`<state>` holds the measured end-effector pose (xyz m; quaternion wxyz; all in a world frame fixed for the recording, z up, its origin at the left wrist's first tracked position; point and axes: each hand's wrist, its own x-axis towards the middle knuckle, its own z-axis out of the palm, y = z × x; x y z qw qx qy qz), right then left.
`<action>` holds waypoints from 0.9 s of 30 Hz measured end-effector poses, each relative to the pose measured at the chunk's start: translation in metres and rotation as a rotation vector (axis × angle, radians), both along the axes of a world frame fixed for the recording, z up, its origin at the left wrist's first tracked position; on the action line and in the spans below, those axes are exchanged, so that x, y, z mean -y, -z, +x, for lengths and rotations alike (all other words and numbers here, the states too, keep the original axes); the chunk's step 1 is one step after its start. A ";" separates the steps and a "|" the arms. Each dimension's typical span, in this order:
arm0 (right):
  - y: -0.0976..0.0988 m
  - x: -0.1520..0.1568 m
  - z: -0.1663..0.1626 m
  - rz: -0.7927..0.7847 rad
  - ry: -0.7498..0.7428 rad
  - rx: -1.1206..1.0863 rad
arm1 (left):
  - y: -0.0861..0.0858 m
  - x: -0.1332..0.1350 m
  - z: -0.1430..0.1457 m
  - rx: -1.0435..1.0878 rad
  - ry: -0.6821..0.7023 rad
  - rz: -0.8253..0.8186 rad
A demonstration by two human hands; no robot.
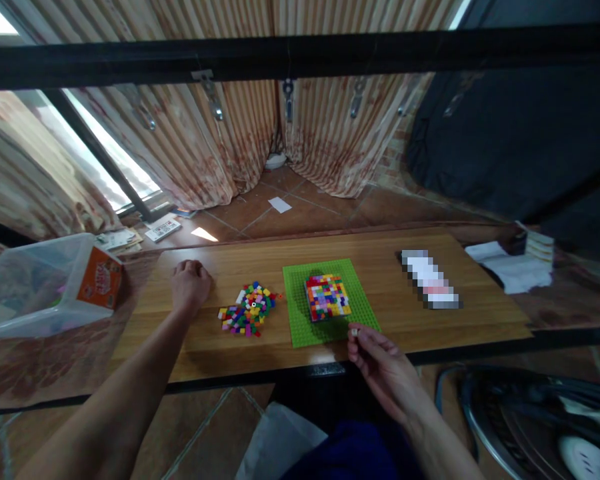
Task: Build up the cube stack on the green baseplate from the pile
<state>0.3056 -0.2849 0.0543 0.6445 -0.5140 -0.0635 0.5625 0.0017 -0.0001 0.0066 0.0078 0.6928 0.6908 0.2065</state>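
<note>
My left hand (pixel 190 283) rests on the wooden table (pixel 380 250) as a loose fist, left of a pile of small coloured bricks (pixel 249 309); nothing shows in it. A green baseplate (pixel 300 320) lies at the table's middle with a block of many-coloured bricks (pixel 328 297) built on it. My right hand (pixel 380 367) hovers at the table's front edge, just off the baseplate's near right corner, pinching a small pale brick (pixel 354 331) between fingertips.
A clear plastic bin (pixel 30 287) with an orange box (pixel 99 277) stands at the left. White papers (pixel 510 267) lie at the right end, a blurred-out item (pixel 430 279) beside the baseplate. Curtains hang behind; a metal chair frame (pixel 505 413) is lower right.
</note>
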 end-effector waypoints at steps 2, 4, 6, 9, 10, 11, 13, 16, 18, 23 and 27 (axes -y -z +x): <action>0.000 -0.002 0.000 0.003 -0.010 -0.008 | 0.001 -0.001 -0.001 -0.006 -0.001 0.008; 0.002 -0.004 0.000 0.013 -0.015 0.006 | 0.004 -0.002 -0.002 -0.013 -0.002 0.018; 0.006 -0.005 0.001 0.014 -0.015 0.049 | 0.005 -0.003 -0.003 -0.019 -0.003 0.025; 0.011 -0.008 0.003 0.000 -0.009 0.245 | 0.006 -0.003 -0.003 -0.022 0.003 0.029; 0.012 -0.010 0.004 -0.004 -0.011 0.362 | 0.005 -0.002 -0.003 -0.021 0.002 0.028; 0.012 -0.012 0.006 -0.003 -0.012 0.497 | 0.005 -0.002 -0.002 -0.018 0.000 0.026; 0.011 -0.018 0.008 0.017 -0.022 0.779 | 0.003 -0.001 -0.001 -0.012 -0.004 0.016; 0.007 -0.029 0.009 0.067 -0.034 1.095 | 0.001 0.001 0.001 -0.007 -0.013 0.009; 0.005 -0.036 0.009 0.084 -0.049 1.234 | 0.000 0.001 0.002 -0.006 -0.019 0.008; 0.006 -0.046 0.006 0.035 -0.117 1.429 | -0.001 0.002 0.003 0.000 -0.015 0.006; 0.008 -0.052 0.005 -0.010 -0.141 1.483 | 0.001 0.002 0.002 -0.001 -0.016 0.014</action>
